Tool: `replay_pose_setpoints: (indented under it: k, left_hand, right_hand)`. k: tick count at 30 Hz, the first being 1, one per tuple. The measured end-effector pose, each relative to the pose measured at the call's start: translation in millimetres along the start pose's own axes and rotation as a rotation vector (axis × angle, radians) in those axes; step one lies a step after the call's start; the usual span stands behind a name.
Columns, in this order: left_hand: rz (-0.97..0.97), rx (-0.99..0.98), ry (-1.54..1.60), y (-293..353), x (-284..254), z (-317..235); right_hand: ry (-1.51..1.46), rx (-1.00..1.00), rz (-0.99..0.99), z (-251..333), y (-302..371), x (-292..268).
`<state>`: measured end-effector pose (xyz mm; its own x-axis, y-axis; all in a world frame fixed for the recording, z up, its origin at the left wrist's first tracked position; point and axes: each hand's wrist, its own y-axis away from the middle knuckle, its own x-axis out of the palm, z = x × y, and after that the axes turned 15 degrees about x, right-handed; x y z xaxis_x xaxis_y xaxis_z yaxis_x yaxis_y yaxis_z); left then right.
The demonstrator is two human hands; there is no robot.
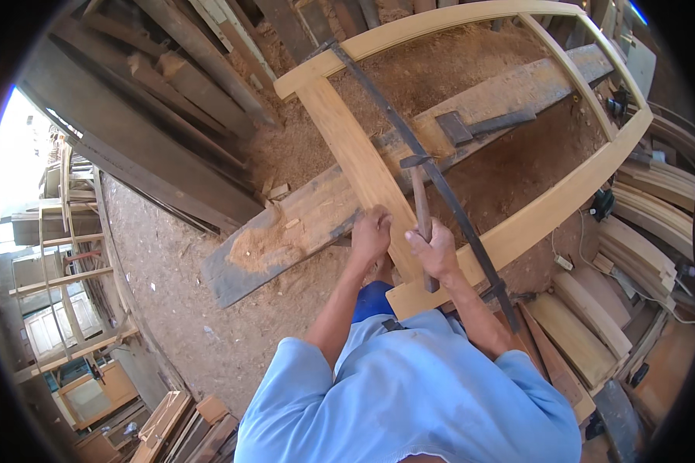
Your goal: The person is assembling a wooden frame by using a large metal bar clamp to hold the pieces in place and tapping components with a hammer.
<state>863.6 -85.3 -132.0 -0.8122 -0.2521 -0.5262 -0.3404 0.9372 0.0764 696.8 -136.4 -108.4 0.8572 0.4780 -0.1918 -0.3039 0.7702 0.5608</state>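
A pale wooden frame (350, 137) with curved side rails lies in front of me. A long dark bar clamp (388, 113) crosses its near end from one rail to the other. My right hand (435, 249) is wrapped round the wooden handle of a hammer (421, 199), whose small dark head points away from me, close beside the clamp bar. My left hand (371, 234) is closed at the left edge of the wide crosspiece; anything between its fingers is too small or hidden to tell.
A thick plank (286, 235) with sawdust on it runs beneath the frame, carrying a dark block (454, 128). Boards (201, 81) lean at the upper left. Curved wooden pieces (633, 251) are stacked at the right, with a white cord (642, 297) among them.
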Motion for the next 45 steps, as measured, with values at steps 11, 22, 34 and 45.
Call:
replay_pose_setpoints:
  k: [11, 22, 34, 45]
  left_hand:
    - [-0.217, 0.311, -0.293, -22.2, 14.0, 47.4]
    - [-0.233, 0.373, -0.385, 6.9, 16.0, 62.9]
    - [-0.265, 0.377, -0.42, 2.4, 18.8, 67.7]
    - [-0.226, 0.409, -0.448, -5.3, 17.4, 66.8]
  right_hand:
    - [0.012, 0.139, 0.05, 1.7, 6.2, -27.9]
    - [0.393, -0.021, 0.041, -0.6, 14.0, -41.0]
    - [0.782, -0.229, 0.034, -4.2, -3.2, -28.0]
    - [0.823, -0.28, 0.018, -13.6, -18.3, -16.3]
